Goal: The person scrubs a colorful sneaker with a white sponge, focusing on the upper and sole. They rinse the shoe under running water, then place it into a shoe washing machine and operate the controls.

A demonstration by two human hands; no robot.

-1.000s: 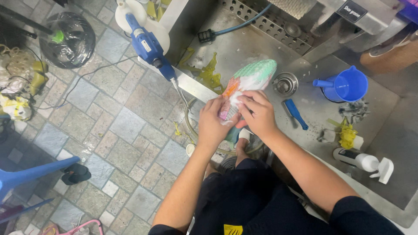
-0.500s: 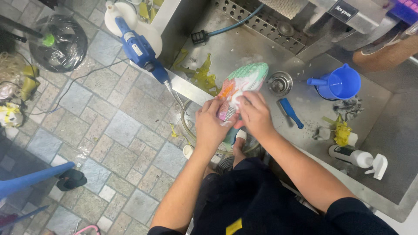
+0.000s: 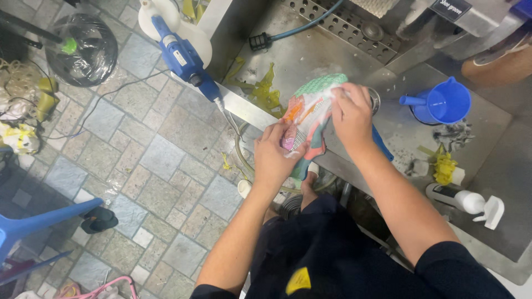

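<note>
The shoe (image 3: 309,119), multicoloured with a green mesh toe, is held above the front edge of the steel bench (image 3: 332,61). Left hand (image 3: 280,152): fingers closed around the heel end. Right hand (image 3: 352,113): fingers closed on the upper side. A blue jug (image 3: 443,102) stands to the right, a spray bottle (image 3: 468,200) nearer the edge

A single head-worn camera looks almost straight down from above the person's own torso. The view faces the front edge of a steel sink counter (image 3: 310,52), which runs diagonally across the upper right. A tiled floor (image 3: 138,144) fills the left half. Both forearms enter from the bottom edge, at close range. The left hand (image 3: 275,155) and right hand (image 3: 351,113) sit near frame centre.
</note>
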